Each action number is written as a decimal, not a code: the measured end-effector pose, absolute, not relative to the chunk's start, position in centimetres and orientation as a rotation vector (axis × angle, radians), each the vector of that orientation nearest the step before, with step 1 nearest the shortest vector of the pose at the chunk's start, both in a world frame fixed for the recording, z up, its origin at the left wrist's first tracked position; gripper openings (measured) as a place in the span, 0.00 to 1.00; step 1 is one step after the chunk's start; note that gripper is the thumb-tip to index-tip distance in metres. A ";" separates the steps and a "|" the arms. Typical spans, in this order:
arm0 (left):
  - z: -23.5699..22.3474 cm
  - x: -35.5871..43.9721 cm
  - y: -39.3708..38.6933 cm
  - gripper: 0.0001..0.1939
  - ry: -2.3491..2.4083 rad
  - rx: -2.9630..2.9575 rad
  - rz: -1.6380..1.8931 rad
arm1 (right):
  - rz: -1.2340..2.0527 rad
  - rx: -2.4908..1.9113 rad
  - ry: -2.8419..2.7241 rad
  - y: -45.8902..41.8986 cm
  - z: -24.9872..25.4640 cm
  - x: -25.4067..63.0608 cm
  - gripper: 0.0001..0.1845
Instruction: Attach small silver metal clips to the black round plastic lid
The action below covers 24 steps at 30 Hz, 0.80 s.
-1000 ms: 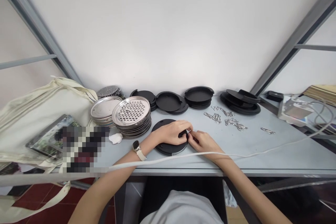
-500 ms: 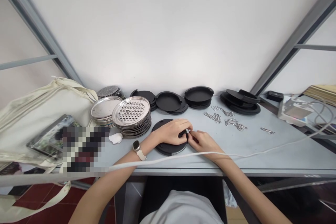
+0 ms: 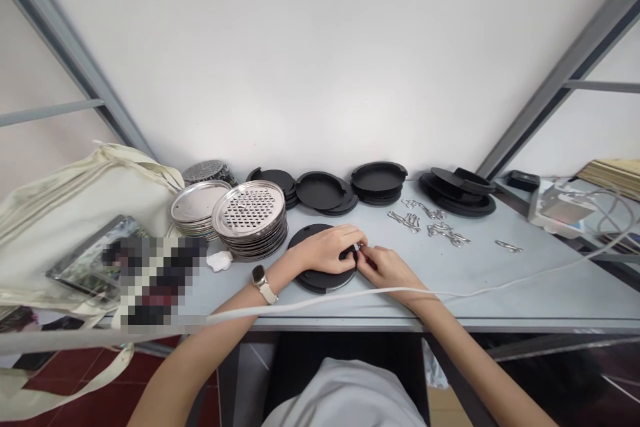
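- Pale wall (image 3: pixel 320 67) behind; before it, the table (image 3: pixel 480 287) carries the black disc (image 3: pixel 313 280), my landmark, lying flat near the front edge.
- I see close fingerwork at the disc's right rim, by a small pale bit (image 3: pixel 357 247); I judge the next move calls for a steady disc and fine fingertip control.
- Left hand (image 3: pixel 327 250): curled over the disc; whether it grips, I cannot tell.
- Right hand (image 3: pixel 387 268): fingertips drawn narrow beside the rim; any held piece is hidden from me.
- Perforated plates (image 3: pixel 250 213) crowd the disc's left; more tabletop shows rightward, below the metal clips (image 3: pixel 449 235).
- White cable (image 3: pixel 390 291) crosses my view near the disc's front edge; snagging seems possible.
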<state>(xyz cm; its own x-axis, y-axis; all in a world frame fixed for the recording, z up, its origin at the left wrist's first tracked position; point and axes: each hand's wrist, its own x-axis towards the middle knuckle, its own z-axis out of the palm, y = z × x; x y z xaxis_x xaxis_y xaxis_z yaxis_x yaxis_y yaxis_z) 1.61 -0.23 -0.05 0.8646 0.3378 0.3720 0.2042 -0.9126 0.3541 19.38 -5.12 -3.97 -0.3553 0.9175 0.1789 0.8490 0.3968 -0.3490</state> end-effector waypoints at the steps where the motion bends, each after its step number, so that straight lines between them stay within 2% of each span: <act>1: 0.0 1.6 -0.2 0.16 0.412 2.727 0.626 | 0.271 -1.529 -2.320 -5.1 -4.0 19.4 0.17; 24: 0.1 1.5 -0.3 0.18 0.428 2.651 0.625 | 0.275 -1.504 -2.309 -5.2 -3.6 19.3 0.15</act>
<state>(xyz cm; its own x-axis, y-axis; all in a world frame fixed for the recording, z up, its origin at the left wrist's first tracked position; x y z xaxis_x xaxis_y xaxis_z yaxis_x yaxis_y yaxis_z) 1.54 -0.26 0.06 0.8546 0.3729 0.3615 0.2029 -0.8804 0.4286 19.25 -5.21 -3.57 -0.3617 0.9107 0.1996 0.8384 0.4114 -0.3576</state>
